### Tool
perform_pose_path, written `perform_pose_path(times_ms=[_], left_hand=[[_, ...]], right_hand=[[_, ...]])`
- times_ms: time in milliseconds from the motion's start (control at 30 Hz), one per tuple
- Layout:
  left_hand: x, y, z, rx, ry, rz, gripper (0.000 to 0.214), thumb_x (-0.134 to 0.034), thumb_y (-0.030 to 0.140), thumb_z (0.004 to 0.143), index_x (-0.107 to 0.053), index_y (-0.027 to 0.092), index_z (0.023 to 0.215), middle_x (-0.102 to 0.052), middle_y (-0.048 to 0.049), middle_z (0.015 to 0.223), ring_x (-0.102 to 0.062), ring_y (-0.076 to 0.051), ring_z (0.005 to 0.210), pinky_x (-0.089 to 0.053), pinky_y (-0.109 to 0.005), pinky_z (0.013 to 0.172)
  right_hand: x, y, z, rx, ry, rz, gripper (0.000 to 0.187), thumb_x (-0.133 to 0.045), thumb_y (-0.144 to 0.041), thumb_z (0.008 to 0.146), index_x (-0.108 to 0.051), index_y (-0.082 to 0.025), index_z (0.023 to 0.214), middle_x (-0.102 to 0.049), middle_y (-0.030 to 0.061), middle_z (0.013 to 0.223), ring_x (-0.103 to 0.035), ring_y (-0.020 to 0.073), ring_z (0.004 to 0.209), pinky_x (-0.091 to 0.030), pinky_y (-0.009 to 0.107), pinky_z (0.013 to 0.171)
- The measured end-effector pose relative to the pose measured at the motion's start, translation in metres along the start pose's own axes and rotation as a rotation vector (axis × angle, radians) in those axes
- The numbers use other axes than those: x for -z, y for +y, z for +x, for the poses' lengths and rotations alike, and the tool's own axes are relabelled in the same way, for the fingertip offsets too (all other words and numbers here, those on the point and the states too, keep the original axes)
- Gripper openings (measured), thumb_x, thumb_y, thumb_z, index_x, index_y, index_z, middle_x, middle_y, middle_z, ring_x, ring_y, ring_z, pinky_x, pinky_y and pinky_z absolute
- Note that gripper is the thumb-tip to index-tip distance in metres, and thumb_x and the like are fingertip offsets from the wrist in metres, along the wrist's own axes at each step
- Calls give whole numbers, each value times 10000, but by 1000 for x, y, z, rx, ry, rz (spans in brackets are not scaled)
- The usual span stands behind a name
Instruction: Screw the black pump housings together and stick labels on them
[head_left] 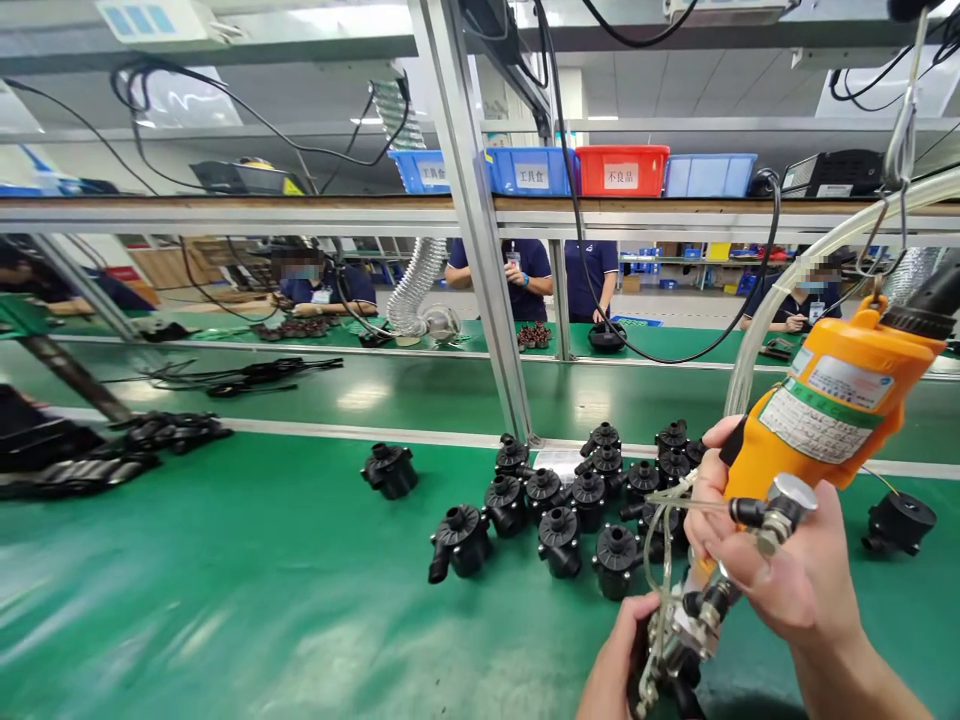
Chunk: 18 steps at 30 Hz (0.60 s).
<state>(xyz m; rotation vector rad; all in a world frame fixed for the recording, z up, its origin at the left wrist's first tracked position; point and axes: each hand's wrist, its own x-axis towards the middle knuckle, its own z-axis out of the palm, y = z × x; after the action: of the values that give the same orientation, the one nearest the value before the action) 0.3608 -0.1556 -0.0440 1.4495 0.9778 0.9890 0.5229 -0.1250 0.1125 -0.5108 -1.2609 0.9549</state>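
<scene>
Right hand (806, 590) clasps orange driver (821, 395) — left hand (616, 662) curls beside its lower end, grip there too hidden to tell.

Right hand (791, 580) curled — left hand (619, 655) lower.

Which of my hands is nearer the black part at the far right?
Right. Your right hand, around the orange tool, is left of that black part; your left hand is farther left and lower, by the tool's lower end.
</scene>
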Motion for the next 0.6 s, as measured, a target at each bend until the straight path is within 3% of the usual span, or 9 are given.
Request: perform_pose_path(times_ms=[100, 167, 233, 400, 500, 600], left_hand=[[-4, 2, 6, -11, -17, -30, 981, -1056, 581, 474, -702, 300, 1344, -811, -105, 1220, -748, -444, 1172, -604, -482, 1065], [-5, 2, 7, -13, -21, -42, 1031, -1067, 569, 436, -691, 309, 1360, -814, -103, 1220, -757, -444, 1161, -609, -464, 1050], [-5, 1, 7, -13, -21, -50, 1044, -1068, 562, 435, -684, 314, 1374, -809, -104, 1247, -751, -447, 1179, -602, -460, 1062], [0, -3, 2, -3, -17, -53, 1059, -1068, 519, 466, -660, 309, 1421, -748, -117, 1394, -684, -458, 1313, -528, -476, 1171], [2, -4, 0, 14, -29, -50, 969, -1040, 520, 543, -668, 317, 1414, -752, -100, 1392, -696, -439, 1301, -541, -482, 1153], [5, -5, -2, 32, -35, -39, 740, -917, 564, 739, -673, 357, 1406, -756, -44, 1393, -679, -411, 1337, -511, -522, 1164]], right_hand=[[4, -2, 1, -77, -154, 61, 713, -953, -343, 738, -531, -311, 1312, -542, -38, 778, -400, 115, 570, -370, 266, 521], [5, -3, 1, -95, -181, 93, 679, -948, -400, 757, -534, -324, 1290, -519, -45, 761, -384, 113, 555, -360, 267, 510], [3, -2, -2, -81, -128, 89, 640, -932, -411, 785, -544, -324, 1287, -516, -39, 769, -402, 116, 559, -379, 272, 515], [-4, -5, -8, 7, 17, 14, 641, -956, -333, 782, -587, -287, 1304, -542, -7, 817, -510, 136, 626, -472, 271, 549], [-5, -8, -7, -16, -36, 37, 639, -966, -345, 772, -586, -287, 1282, -547, -12, 799, -502, 126, 604, -470, 259, 527], [-4, -8, -5, -62, -121, 120, 652, -949, -479, 772, -569, -287, 1264, -538, -19, 745, -464, 129, 543, -431, 261, 454]])
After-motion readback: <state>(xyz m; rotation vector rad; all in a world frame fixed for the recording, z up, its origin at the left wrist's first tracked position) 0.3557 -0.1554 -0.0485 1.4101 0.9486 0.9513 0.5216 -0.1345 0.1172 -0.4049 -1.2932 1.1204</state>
